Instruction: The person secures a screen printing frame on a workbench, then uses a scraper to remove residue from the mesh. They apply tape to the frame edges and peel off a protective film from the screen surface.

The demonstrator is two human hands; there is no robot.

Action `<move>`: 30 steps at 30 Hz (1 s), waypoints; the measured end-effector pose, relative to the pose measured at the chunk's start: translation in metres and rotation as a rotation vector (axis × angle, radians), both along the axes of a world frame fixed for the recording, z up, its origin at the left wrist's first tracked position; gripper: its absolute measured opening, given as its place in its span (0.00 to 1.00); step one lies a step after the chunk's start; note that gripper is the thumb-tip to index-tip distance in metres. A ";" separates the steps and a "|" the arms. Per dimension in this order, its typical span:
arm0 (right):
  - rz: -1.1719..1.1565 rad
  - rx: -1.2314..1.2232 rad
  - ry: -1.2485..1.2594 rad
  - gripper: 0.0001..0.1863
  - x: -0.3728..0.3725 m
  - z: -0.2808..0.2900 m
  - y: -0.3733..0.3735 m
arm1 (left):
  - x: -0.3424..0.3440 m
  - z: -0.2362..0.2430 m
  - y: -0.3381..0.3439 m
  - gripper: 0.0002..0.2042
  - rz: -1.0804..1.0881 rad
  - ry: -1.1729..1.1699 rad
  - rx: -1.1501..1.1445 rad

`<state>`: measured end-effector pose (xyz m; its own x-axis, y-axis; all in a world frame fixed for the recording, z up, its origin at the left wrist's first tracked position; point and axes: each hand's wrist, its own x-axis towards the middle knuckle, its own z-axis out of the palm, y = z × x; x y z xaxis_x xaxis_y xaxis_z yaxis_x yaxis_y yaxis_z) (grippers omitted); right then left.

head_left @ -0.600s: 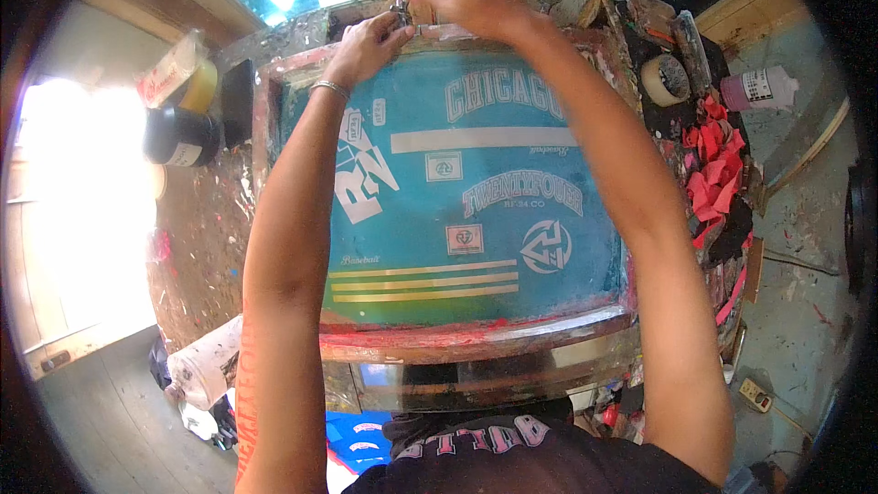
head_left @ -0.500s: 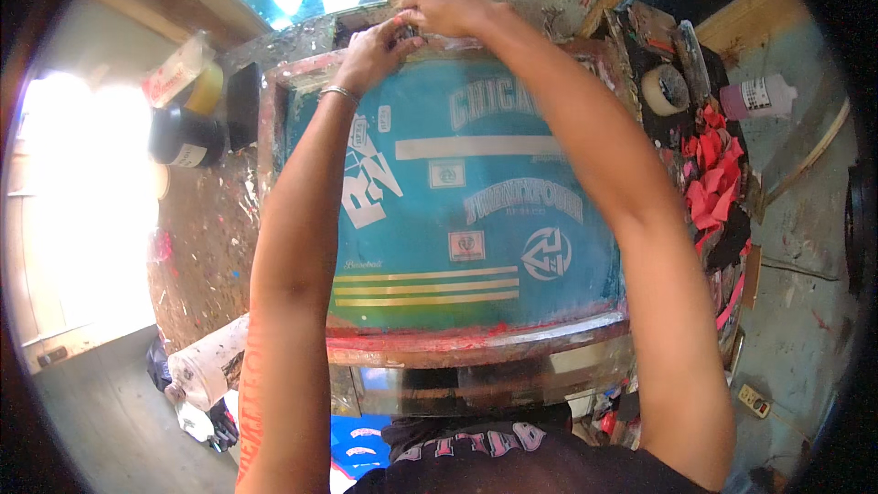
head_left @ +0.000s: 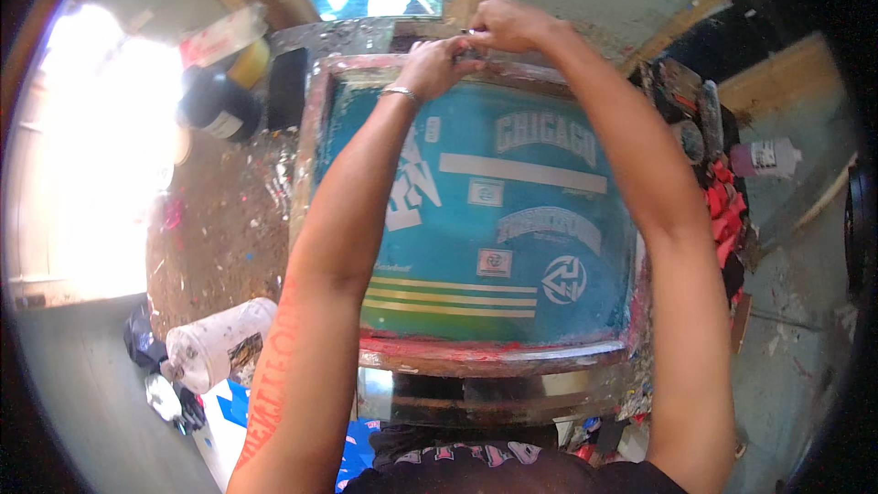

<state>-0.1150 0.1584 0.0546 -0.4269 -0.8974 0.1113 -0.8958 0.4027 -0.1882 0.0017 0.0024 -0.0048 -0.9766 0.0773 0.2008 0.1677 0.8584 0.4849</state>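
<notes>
A silk-screen (head_left: 466, 261) with teal mesh and pale stencilled lettering and stripes lies flat in front of me, in a paint-stained wooden frame (head_left: 315, 142). Both arms reach across it to the far rail. My left hand (head_left: 435, 69), with a bracelet at the wrist, rests by that rail, its fingers bent toward the right hand. Just beyond it, my right hand (head_left: 514, 24) is closed, fingertips pinched at a small dark piece by the rail. What that piece is, and what lies under the fingers, cannot be made out.
On the left of the stained table (head_left: 215, 229) are a dark bottle (head_left: 218, 108), a flat black slab (head_left: 287, 89) and, nearer, a white plastic jug (head_left: 215, 343) on its side. A tape roll (head_left: 688, 142), red crumpled scraps (head_left: 724, 210) and a pinkish bottle (head_left: 768, 157) sit right.
The whole view has shifted, so the screen and table appear farther right and slightly lower. Both hands stay together at the far rail, with little change in their grip.
</notes>
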 end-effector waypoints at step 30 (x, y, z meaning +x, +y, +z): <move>-0.149 0.109 0.085 0.23 0.022 0.016 -0.016 | 0.002 0.002 -0.007 0.25 0.012 -0.024 -0.036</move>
